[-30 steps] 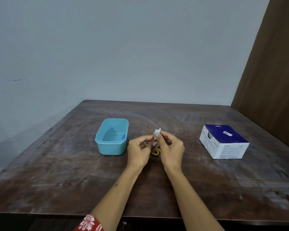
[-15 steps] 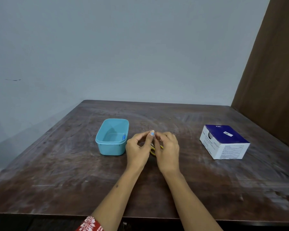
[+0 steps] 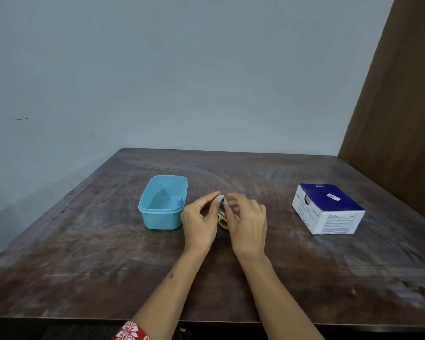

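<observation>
Blue-tipped piece (image 3: 220, 199) is pinched at the fingertips of the left hand (image 3: 200, 225), held above the table (image 3: 84, 253), over yellow scissors (image 3: 222, 223). Right hand (image 3: 247, 224) is blurred just beside it; its grip can't be told. Blue tub (image 3: 161, 220) lies just left, nearer the left hand.

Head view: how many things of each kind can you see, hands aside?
teal tub: 1
blue-and-white box: 1
yellow-handled scissors: 1
small blue bits: 2, one pinched by the left hand, one in the tub
Total: 5
</observation>
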{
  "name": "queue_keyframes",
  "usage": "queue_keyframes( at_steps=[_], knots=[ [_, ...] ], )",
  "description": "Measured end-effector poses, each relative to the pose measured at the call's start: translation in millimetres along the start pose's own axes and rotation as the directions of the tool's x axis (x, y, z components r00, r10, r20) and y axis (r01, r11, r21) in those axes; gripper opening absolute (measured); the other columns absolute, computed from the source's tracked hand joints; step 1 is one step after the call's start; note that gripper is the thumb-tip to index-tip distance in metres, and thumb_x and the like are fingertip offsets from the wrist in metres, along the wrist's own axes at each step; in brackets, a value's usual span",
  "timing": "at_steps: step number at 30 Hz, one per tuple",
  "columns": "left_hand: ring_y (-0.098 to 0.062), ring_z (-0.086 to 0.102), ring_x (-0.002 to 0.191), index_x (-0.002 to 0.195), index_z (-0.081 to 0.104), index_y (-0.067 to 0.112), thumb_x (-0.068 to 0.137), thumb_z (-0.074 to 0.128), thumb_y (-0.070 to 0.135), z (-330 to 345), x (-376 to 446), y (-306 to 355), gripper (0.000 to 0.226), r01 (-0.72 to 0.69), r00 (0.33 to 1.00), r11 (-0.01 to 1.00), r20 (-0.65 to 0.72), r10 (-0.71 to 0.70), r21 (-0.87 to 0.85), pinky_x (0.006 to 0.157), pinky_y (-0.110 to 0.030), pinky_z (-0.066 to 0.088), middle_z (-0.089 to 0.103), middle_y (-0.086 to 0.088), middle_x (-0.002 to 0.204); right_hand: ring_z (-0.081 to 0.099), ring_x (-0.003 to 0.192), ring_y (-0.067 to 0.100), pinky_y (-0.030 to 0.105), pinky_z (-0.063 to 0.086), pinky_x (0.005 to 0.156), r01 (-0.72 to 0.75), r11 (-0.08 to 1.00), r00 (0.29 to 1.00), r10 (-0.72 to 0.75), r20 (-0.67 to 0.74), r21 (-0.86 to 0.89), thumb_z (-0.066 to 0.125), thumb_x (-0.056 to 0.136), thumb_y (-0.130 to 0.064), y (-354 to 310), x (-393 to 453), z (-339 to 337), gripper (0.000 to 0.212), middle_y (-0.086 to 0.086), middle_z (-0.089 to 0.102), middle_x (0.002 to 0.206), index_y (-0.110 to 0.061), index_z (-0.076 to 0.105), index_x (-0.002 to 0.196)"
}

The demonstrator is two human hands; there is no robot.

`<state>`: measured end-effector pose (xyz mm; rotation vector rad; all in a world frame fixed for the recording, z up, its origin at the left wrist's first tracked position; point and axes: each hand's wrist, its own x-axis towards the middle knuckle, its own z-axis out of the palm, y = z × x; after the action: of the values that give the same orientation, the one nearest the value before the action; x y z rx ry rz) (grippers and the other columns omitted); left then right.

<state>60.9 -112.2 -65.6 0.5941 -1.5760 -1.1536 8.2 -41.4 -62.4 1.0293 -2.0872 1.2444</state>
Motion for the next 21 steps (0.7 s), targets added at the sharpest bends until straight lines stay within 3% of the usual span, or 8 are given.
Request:
queue_keyframes(
  at_steps=[5, 10, 16, 21],
  knots=[
    [-0.001, 0.065, 0.087, 0.099, 0.072, 0.012, 0.084, 0.067, 0.013, 0.2, -0.2, 1.6, 0.016, -0.004, 1.0, 1.0, -0.004, 0.004, 0.008, 0.08, -0.017, 0.052, 0.07, 0.008, 0.09, 0.063, 0.073, 0.02, 0.034, 0.038, 0.073, -0.059, 0.996, 0.998, 0.061, 0.029, -0.064, 0.075, 0.076, -0.016, 5.4, 0.0, 1.0, 0.007, -0.002, 0.07, 0.076, -0.017, 0.07, 0.081],
    [0.002, 0.063, 0.085, 0.101, 0.072, 0.015, 0.086, 0.065, 0.016, -1.8, 0.2, -0.7, 0.017, -0.041, 0.999, 0.997, 0.023, 0.039, 0.072, 0.072, -0.007, 0.048, 0.069, 0.007, 0.094, 0.063, 0.069, 0.018, 0.032, 0.041, 0.069, 0.049, 0.997, 0.998, -0.05, -0.023, -0.065, 0.08, 0.071, -0.014, 1.4, 1.0, -0.5, 0.013, -0.002, 0.071, 0.077, -0.016, 0.073, 0.082],
    [0.0, 0.062, 0.084, 0.099, 0.073, 0.018, 0.085, 0.066, 0.017, -1.2, -0.8, -0.3, 0.016, -0.034, 0.999, 0.993, 0.023, 0.032, 0.11, 0.075, -0.025, 0.052, 0.071, 0.005, 0.096, 0.062, 0.07, 0.024, 0.037, 0.041, 0.069, -0.069, 0.975, 0.997, 0.073, 0.011, -0.212, 0.079, 0.069, -0.021, 3.7, -1.4, 1.5, 0.008, -0.001, 0.07, 0.069, -0.017, 0.072, 0.073],
    [-0.005, 0.065, 0.091, 0.101, 0.072, 0.014, 0.085, 0.066, 0.018, -1.8, 0.1, -0.1, 0.017, -0.015, 1.0, 0.996, 0.017, 0.014, 0.09, 0.078, -0.028, 0.054, 0.072, 0.002, 0.099, 0.061, 0.067, 0.02, 0.031, 0.034, 0.072, 0.041, 0.986, 0.996, -0.054, -0.078, -0.162, 0.077, 0.07, -0.02, 1.7, 0.4, 1.4, 0.008, -0.004, 0.069, 0.069, -0.017, 0.072, 0.076]
  ],
)
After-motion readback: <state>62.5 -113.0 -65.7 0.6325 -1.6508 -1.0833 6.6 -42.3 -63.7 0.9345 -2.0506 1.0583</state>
